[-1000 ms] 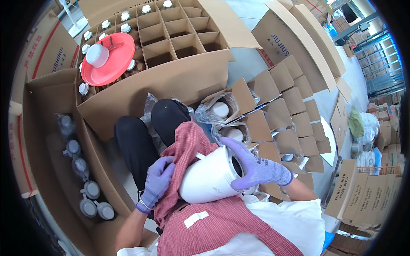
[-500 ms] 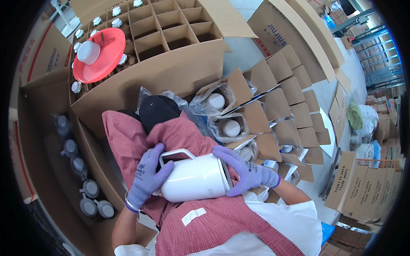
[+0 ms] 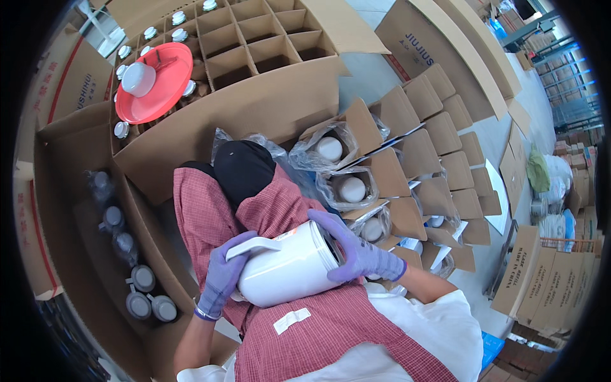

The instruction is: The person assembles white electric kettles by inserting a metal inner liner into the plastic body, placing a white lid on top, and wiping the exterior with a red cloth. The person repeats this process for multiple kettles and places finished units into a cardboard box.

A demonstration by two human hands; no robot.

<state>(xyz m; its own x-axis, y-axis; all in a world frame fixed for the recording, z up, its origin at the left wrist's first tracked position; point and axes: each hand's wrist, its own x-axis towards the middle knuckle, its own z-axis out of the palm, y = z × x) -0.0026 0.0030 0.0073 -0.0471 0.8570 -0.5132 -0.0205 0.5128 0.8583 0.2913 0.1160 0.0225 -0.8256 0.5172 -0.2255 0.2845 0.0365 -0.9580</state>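
Observation:
A white jug with a white handle lies on its side across my lap, over the red checked apron. Its dark open mouth points right, and a small orange label shows on its upper side. My left hand, in a purple glove, wraps round the base end beside the handle. Round the rim at the mouth end closes my right hand, gloved the same way. The undersides of the jug and some of my fingers are hidden.
Ahead, a divided carton holds white-topped bottles under a red dish with a white cup. Several grey-white lids lie in the open carton on the left. Rightward stand small opened boxes with wrapped white-topped items.
The jug has rolled a little in my hands: its handle now points more toward the viewer, and the orange label has come into sight. Both hands keep their hold.

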